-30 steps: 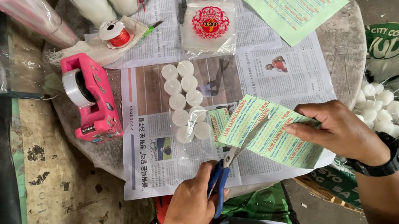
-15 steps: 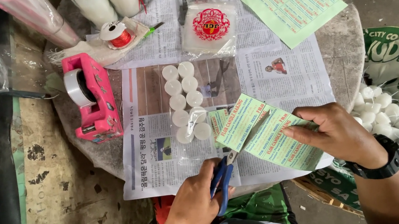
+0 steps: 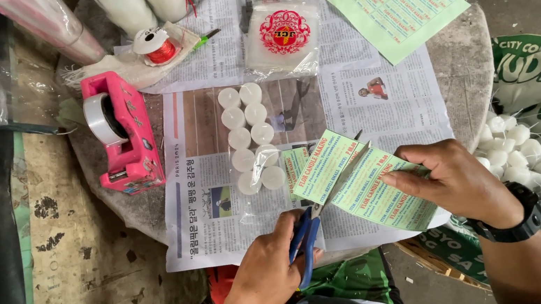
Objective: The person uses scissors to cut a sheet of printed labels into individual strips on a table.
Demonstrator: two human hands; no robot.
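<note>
i see a pale green printed sheet [image 3: 360,185] over the newspaper [image 3: 226,236], my right hand [image 3: 458,182] pinching its edge. my left hand [image 3: 270,272] is closed round blue-handled scissors [image 3: 309,227], blades partly hidden under the paper. since the earlier frame the blades sit further into the sheet.

Bare forearms; black wristwatch [image 3: 521,221] on right wrist

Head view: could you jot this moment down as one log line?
left hand: grip on blue scissors | right hand: holds green label sheet | scissors partway through sheet | candles on newspaper
</note>
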